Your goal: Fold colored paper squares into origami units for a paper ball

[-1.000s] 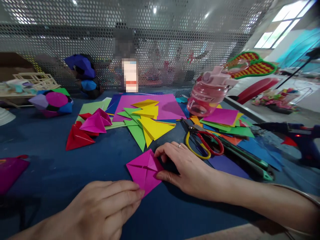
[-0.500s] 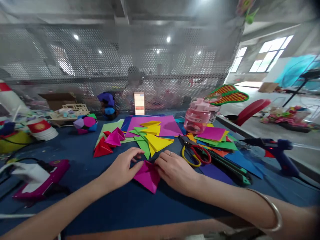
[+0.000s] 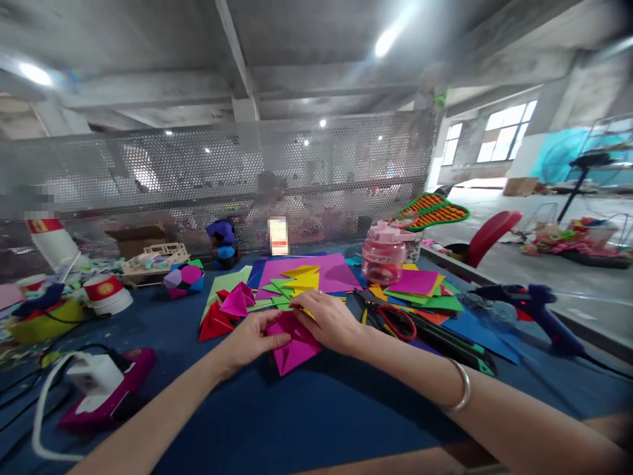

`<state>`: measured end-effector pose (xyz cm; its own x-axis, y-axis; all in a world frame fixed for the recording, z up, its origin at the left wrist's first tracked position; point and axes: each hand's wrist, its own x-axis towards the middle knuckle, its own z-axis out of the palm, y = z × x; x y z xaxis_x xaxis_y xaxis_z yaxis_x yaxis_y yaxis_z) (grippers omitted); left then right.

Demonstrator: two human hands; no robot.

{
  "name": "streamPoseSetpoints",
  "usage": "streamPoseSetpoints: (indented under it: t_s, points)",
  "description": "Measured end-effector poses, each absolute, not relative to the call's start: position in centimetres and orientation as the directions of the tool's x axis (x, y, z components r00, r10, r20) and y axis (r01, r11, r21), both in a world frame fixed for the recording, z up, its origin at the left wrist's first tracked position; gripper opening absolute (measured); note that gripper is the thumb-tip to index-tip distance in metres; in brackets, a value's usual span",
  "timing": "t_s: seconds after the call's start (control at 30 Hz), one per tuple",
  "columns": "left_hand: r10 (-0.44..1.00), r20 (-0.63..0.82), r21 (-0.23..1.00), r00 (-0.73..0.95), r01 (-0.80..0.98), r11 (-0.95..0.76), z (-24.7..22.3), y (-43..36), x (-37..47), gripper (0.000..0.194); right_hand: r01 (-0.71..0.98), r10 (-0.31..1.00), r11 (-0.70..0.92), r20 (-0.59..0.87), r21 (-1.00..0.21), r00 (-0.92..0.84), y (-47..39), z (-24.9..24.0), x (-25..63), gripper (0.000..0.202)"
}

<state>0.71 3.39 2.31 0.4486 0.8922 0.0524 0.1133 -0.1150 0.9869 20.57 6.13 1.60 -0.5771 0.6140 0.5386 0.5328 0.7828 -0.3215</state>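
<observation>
A folded magenta paper lies between my two hands over the blue tabletop. My left hand pinches its left edge, with the thumb on top. From the right, my right hand grips its upper right side, the fingers bent over the paper. Just beyond are yellow folded pieces and green ones, partly hidden by my right hand. To the left sit a folded magenta piece and a red one.
Scissors, a black-green cutter and a glue gun lie right. A pink bottle stands behind coloured paper sheets. A power strip with cables is left; a mesh panel rises behind.
The view has tilted upward. My right hand has moved over the paper's top, and my left thumb now presses on it. The magenta paper has turned, its lower point now facing further left.
</observation>
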Motion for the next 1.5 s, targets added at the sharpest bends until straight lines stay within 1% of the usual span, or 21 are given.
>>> streamPoseSetpoints:
  t_s: [0.07,0.1,0.2,0.3,0.33,0.4,0.53,0.67,0.73,0.87,0.97,1.1,1.23,1.27,1.4,1.5]
  points:
    - [0.924,0.1,0.987,0.369,0.081,-0.139,1.2,3.4,1.0,0.049,0.499,0.691,0.721,0.549,-0.481,-0.469,5.6,1.0,20.5,0.021]
    - [0.939,0.123,0.986,0.32,0.069,-0.153,0.7,3.5,1.1,0.049,0.472,0.734,0.679,0.533,-0.562,-0.421,5.3,0.7,20.5,0.027]
    - [0.97,0.173,0.981,0.169,0.053,-0.184,-0.4,3.6,1.2,0.05,0.366,0.833,0.537,0.411,-0.76,-0.37,4.5,0.0,20.3,0.041]
    - [0.977,0.194,0.979,0.084,0.049,-0.198,-0.5,3.4,1.2,0.05,0.257,0.86,0.423,0.297,-0.869,-0.414,3.8,-0.6,19.8,0.048]
    - [0.978,0.194,0.979,0.079,0.049,-0.198,-0.3,3.2,1.2,0.05,0.227,0.861,0.399,0.277,-0.888,-0.427,3.6,-0.7,19.7,0.047]
    - [0.977,0.189,0.979,0.097,0.061,-0.195,-0.1,3.0,1.2,0.047,0.187,0.864,0.363,0.255,-0.913,-0.434,3.4,-0.9,19.5,0.04]
    - [0.965,0.198,0.965,0.171,0.139,-0.223,0.0,2.9,1.2,0.036,0.15,0.887,0.309,0.228,-0.939,-0.401,3.5,-1.0,19.6,0.02]
    - [0.942,0.25,0.917,0.223,0.258,-0.304,-0.4,2.7,1.0,0.024,0.106,0.906,0.288,0.235,-0.952,-0.353,3.8,-0.8,19.9,0.014]
    - [0.933,0.279,0.891,0.226,0.301,-0.339,-0.6,2.5,0.9,0.02,0.084,0.909,0.269,0.224,-0.959,-0.351,3.8,-0.8,19.9,0.018]
    - [0.926,0.32,0.867,0.199,0.334,-0.371,-0.7,2.5,0.9,0.021,0.045,0.893,0.219,0.182,-0.975,-0.411,3.5,-0.8,19.7,0.039]
    - [0.923,0.338,0.853,0.184,0.355,-0.383,-0.9,2.5,1.0,0.022,0.065,0.849,0.213,0.152,-0.975,-0.506,3.3,-0.7,19.6,0.038]
    - [0.907,0.378,0.804,0.184,0.421,-0.42,-0.9,2.3,1.1,0.024,0.159,0.853,0.268,0.158,-0.95,-0.497,3.2,-0.6,19.8,0.03]
    - [0.858,0.488,0.716,0.158,0.49,-0.498,-0.1,2.2,0.9,0.046,0.267,0.845,0.374,0.209,-0.888,-0.492,3.2,-0.5,20.0,0.016]
    - [0.843,0.512,0.691,0.163,0.506,-0.517,0.2,2.2,0.8,0.044,0.283,0.838,0.399,0.222,-0.872,-0.499,3.2,-0.5,20.1,0.015]
    - [0.79,0.587,0.62,0.175,0.529,-0.579,1.4,2.1,0.4,0.02,0.333,0.805,0.496,0.282,-0.802,-0.522,3.1,-0.7,20.3,0.015]
    - [0.803,0.583,0.656,0.125,0.51,-0.556,2.0,2.1,0.0,0.016,0.364,0.778,0.568,0.336,-0.739,-0.531,3.1,-0.8,20.4,0.014]
